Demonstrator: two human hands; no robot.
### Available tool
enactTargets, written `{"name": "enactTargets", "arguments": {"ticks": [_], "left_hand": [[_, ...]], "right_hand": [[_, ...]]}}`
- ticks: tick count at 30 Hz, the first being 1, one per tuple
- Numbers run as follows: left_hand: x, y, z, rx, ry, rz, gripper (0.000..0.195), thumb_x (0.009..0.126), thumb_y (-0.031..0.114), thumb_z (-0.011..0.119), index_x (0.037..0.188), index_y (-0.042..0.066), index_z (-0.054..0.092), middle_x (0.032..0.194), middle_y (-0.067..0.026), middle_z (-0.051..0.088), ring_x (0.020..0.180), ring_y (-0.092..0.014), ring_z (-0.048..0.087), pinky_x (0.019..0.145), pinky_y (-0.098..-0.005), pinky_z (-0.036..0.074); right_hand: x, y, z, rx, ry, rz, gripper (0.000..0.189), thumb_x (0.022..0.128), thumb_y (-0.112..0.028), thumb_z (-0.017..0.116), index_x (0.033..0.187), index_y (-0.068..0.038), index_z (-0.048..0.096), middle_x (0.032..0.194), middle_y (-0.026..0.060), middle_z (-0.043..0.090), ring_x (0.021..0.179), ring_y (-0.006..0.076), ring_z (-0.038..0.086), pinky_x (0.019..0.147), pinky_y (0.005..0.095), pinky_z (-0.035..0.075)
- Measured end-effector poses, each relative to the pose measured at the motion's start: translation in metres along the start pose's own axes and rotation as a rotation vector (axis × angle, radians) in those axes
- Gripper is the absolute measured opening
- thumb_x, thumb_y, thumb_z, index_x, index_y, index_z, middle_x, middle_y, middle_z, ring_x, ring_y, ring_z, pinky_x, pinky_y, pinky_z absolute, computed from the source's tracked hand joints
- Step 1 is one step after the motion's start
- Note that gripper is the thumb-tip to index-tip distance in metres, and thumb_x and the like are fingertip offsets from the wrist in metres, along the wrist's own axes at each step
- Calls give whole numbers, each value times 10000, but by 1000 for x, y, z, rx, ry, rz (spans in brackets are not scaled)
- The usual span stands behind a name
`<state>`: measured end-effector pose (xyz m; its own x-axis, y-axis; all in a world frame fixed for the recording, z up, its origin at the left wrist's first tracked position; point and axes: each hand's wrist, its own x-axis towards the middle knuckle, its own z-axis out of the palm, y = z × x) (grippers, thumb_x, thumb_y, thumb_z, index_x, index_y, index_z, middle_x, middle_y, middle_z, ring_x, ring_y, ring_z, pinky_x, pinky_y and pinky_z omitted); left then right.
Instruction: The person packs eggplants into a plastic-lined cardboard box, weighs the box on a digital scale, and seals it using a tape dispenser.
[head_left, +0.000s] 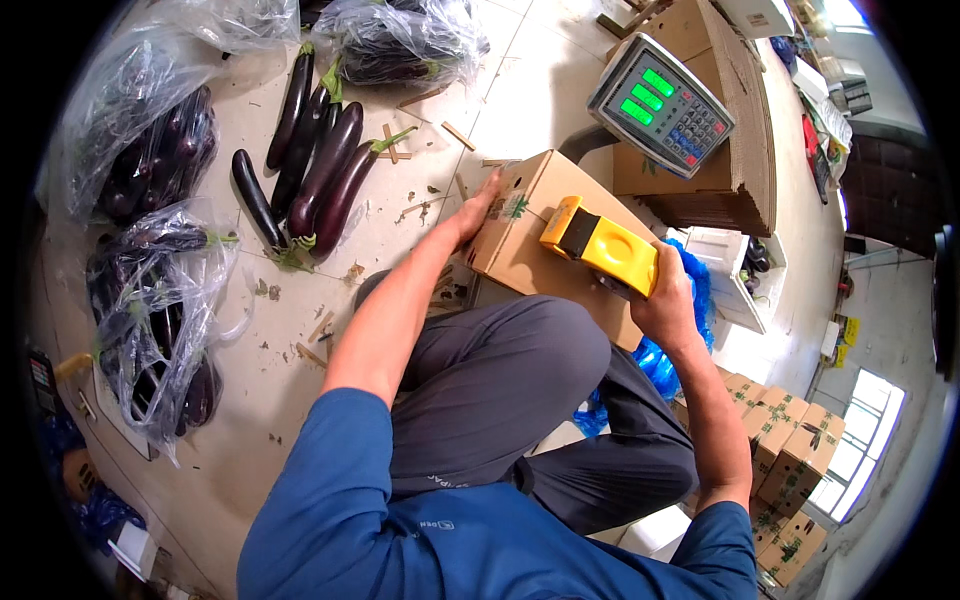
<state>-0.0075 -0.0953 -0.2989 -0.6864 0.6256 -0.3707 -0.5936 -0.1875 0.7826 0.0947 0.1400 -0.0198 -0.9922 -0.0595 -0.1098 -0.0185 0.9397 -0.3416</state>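
A closed cardboard box (525, 225) stands tilted in the view before my knees. My left hand (480, 207) lies flat against its left end, beside a printed green mark. My right hand (666, 304) grips a yellow tape dispenser (619, 255) over the box's top; whether tape runs from it onto the box, I cannot tell. Behind the box, a digital scale's display head (660, 105) shows lit green readouts. Several loose eggplants (326, 169) lie on the floor to the left of the box.
Clear plastic bags of eggplants (154, 322) line the left side. Flattened cardboard (739, 135) is stacked behind the scale. A white crate (724, 277) and blue plastic (656, 367) are at the right, with stacked printed boxes (795, 450) farther off. Wood strips (458, 136) and leaf scraps litter the floor.
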Motion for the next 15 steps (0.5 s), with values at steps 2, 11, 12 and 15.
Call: {"name": "enactTargets", "arguments": {"ticks": [2,11,12,15], "left_hand": [[6,-28,-25,-247,-155,-216,946,982,733,271,1602,45,80,1678,-140,65,1545,-256,49,1231,-395,154],[-70,148,58,998,-165,584,1170,732,697,726,1593,107,197,1647,-157,199,1545,-327,88,1238,-508,103],[-66,154,65,1186,-208,630,1177,696,666,772,1580,105,232,1630,-164,239,1539,-345,109,1236,-515,118],[-58,159,66,1421,-246,728,1119,627,649,825,1487,88,383,1557,-151,372,1507,-403,189,1221,-514,185]], "right_hand": [[0,1,3,28,16,-47,469,770,19,763,1165,13,510,1069,251,586,971,432,627,823,434,551],[-4,4,-5,36,25,-61,507,756,3,768,1190,1,507,1035,226,591,945,432,631,782,443,544],[-4,6,-7,41,34,-78,509,757,-4,759,1197,3,503,1028,230,585,946,445,625,777,456,542],[-9,7,-13,-14,11,-68,495,765,-16,742,1197,1,500,1045,242,587,958,454,621,782,472,540]]}}
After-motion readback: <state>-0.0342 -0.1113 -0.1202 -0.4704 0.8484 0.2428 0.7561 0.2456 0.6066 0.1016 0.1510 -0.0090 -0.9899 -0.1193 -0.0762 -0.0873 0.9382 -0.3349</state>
